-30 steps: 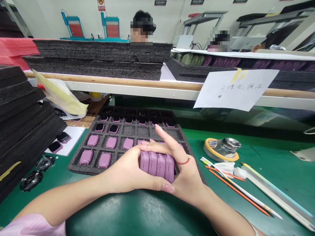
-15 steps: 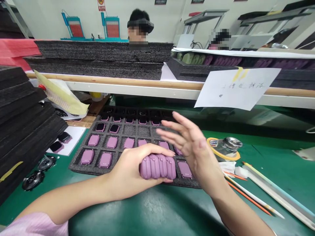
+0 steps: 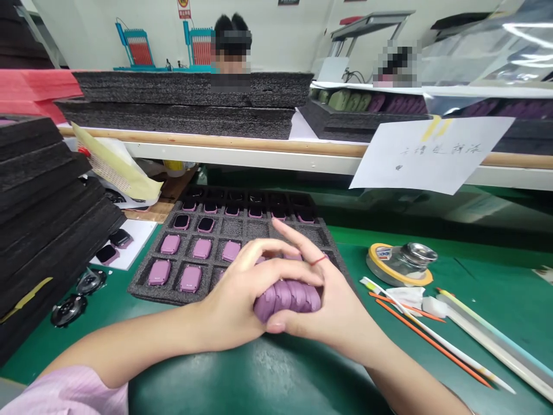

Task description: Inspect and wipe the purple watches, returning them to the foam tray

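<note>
My left hand [image 3: 239, 294] and my right hand [image 3: 332, 300] close from both sides around a row of pink-purple smartwatch bodies [image 3: 288, 301], which are mostly hidden by my fingers. The exact number in the row is hidden. Just behind my hands lies a black foam tray [image 3: 257, 229] with a grid of square pockets. Its nearer pockets hold similar pink-purple watch bodies [image 3: 193, 256] back side up, while several in the far rows show dark screens [image 3: 206, 225]. My fingers rest above the tray's right part.
Stacked black foam sheets [image 3: 43, 219] rise at the left, beside a white sheet with watches [image 3: 123, 243]. Round black parts [image 3: 69, 310] lie near them. At the right stand a tape roll with a glass jar [image 3: 400, 264] and long sticks [image 3: 432, 340]. A person [image 3: 228, 29] sits beyond the shelf.
My right hand, raised and open half a second ago, has come back down over the row of watch bodies. The row now sits between both hands, a little further right.
</note>
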A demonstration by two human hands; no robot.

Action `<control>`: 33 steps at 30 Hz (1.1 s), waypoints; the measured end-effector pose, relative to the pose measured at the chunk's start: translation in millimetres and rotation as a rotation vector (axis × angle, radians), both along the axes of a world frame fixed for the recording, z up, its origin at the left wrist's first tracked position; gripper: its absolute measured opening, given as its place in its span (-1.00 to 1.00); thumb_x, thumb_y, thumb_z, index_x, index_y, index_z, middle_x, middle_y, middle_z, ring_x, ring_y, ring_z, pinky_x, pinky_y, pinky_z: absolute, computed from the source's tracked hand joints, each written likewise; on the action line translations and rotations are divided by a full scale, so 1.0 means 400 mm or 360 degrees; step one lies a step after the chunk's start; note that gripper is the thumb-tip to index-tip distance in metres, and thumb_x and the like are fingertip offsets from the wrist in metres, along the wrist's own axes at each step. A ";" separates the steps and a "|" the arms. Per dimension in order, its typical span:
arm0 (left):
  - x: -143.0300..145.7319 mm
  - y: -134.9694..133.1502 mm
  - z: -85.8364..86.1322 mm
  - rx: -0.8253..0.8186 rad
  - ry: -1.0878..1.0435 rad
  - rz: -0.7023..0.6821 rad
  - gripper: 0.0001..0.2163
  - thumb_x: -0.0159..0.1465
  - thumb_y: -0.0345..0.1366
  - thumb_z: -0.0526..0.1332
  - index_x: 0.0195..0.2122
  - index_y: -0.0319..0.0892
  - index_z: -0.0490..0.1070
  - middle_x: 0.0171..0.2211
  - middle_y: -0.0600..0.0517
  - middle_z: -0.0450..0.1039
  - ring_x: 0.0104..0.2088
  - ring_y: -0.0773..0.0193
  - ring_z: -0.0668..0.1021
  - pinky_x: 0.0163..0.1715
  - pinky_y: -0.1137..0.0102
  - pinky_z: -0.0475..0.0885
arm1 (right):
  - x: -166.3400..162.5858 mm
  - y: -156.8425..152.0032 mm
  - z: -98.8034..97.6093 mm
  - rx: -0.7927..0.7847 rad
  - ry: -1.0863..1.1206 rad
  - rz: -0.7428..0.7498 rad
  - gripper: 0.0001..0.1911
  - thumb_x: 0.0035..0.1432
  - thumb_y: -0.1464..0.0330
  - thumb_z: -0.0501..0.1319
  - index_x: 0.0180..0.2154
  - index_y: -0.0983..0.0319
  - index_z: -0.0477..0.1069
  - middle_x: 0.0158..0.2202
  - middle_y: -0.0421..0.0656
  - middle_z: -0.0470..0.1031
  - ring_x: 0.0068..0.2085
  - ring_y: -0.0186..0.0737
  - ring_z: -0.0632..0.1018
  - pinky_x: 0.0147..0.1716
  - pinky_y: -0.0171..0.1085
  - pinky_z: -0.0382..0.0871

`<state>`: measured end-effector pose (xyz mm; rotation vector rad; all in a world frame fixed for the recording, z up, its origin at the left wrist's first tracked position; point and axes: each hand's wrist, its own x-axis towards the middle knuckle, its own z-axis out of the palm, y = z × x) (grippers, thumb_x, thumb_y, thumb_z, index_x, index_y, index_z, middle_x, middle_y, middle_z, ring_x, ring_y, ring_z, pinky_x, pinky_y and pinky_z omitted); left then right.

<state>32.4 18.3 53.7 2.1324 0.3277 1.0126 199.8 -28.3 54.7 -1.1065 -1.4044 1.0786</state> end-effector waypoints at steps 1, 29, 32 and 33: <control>-0.004 -0.002 0.001 -0.0014 0.0050 0.0015 -0.58 0.29 -0.22 0.33 0.17 -0.08 0.40 0.21 -0.17 0.35 0.30 0.00 0.35 0.24 0.11 0.36 | -0.001 -0.005 0.003 0.0059 -0.0032 -0.0046 0.19 -0.23 0.25 0.61 0.38 0.08 0.10 0.26 -0.01 0.43 0.19 0.05 0.54 0.12 -0.07 0.52; -0.007 -0.003 0.050 -0.1422 0.0202 -0.0364 -0.39 0.08 -0.39 0.47 0.14 -0.17 0.29 0.05 -0.17 0.52 0.12 -0.03 0.56 0.09 0.07 0.50 | 0.017 -0.007 0.004 0.0789 -0.0452 -0.0073 0.16 0.06 0.30 0.50 0.46 0.00 -0.20 0.09 -0.14 0.60 0.10 -0.01 0.62 0.21 -0.01 0.51; -0.005 -0.006 0.042 -0.1494 0.0220 -0.0348 -0.39 0.06 -0.40 0.48 0.12 -0.19 0.29 0.05 -0.18 0.53 0.12 -0.06 0.56 0.11 0.04 0.49 | 0.016 -0.006 0.000 0.0789 -0.0457 -0.0084 0.16 0.04 0.36 0.50 0.46 0.02 -0.18 0.05 -0.16 0.62 0.10 -0.03 0.62 0.19 -0.04 0.54; -0.005 -0.006 0.040 -0.1499 0.0221 -0.0338 -0.38 0.05 -0.40 0.48 0.12 -0.19 0.29 0.05 -0.19 0.52 0.13 -0.08 0.56 0.11 0.03 0.48 | 0.016 -0.006 0.000 0.0784 -0.0453 -0.0092 0.16 0.04 0.38 0.50 0.45 0.01 -0.18 0.04 -0.18 0.63 0.09 -0.05 0.63 0.18 -0.05 0.54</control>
